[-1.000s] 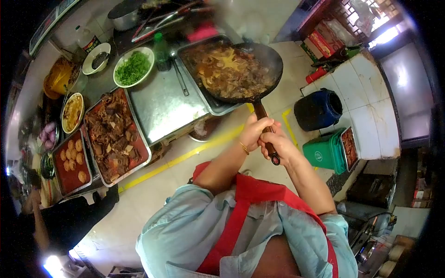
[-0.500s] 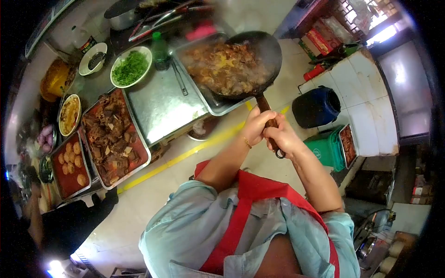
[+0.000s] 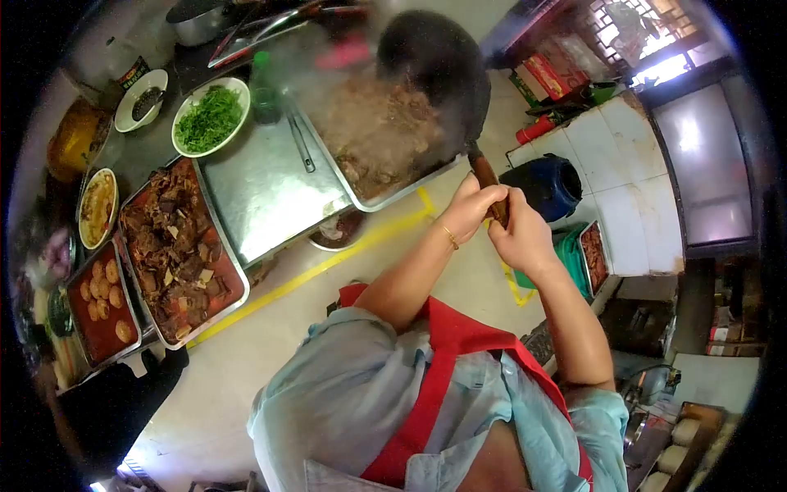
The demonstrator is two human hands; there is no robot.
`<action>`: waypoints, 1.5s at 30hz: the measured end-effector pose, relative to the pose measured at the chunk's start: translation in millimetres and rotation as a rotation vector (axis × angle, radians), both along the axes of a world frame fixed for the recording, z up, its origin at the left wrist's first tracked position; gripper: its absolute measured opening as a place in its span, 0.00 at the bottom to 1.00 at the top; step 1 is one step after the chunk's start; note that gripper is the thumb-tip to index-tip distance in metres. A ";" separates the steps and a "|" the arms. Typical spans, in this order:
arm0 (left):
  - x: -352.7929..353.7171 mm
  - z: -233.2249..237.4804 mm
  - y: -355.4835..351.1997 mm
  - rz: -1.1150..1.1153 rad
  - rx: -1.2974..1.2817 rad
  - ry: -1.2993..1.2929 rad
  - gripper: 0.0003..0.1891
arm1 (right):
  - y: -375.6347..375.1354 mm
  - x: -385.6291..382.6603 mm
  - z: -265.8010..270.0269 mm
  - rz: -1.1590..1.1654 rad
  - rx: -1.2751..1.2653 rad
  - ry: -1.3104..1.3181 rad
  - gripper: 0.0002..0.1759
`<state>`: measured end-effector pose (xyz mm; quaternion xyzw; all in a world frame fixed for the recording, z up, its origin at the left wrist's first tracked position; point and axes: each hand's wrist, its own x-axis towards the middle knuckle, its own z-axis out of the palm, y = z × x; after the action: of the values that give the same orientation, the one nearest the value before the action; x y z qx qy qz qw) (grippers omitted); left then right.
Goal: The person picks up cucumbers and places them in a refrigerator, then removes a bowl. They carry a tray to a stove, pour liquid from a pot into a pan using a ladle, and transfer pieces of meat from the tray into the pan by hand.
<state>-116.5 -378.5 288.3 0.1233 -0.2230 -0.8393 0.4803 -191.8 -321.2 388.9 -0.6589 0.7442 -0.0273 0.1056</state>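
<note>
Steel counter (image 3: pixel 270 189), left hand (image 3: pixel 469 207), right hand (image 3: pixel 520 238) clamped on wok handle (image 3: pixel 485 172) (tilted)

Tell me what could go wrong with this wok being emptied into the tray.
The steeply tipped black round wok may dump stew past the rim of the rectangular steel tray onto the floor. Steam over the tray could scald the left hand and right hand, both bunched on the brown wooden handle, which might twist.
</note>
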 end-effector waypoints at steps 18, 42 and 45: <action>-13.6 31.0 -11.8 -0.008 -0.180 0.331 0.10 | 10.2 11.5 34.4 0.190 -0.323 0.510 0.30; -83.6 28.0 77.1 -0.095 -0.209 -0.647 0.23 | 98.6 -101.2 -64.2 -0.279 -0.102 -1.316 0.40; -129.4 32.2 128.1 -0.240 -0.153 -0.630 0.30 | 154.9 -133.7 -57.1 -0.386 -0.110 -1.637 0.42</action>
<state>-246.0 -250.4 320.5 0.3129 -0.4356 -0.7913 0.2935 -325.5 -166.3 331.8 -0.2966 0.5301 -0.5500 0.5731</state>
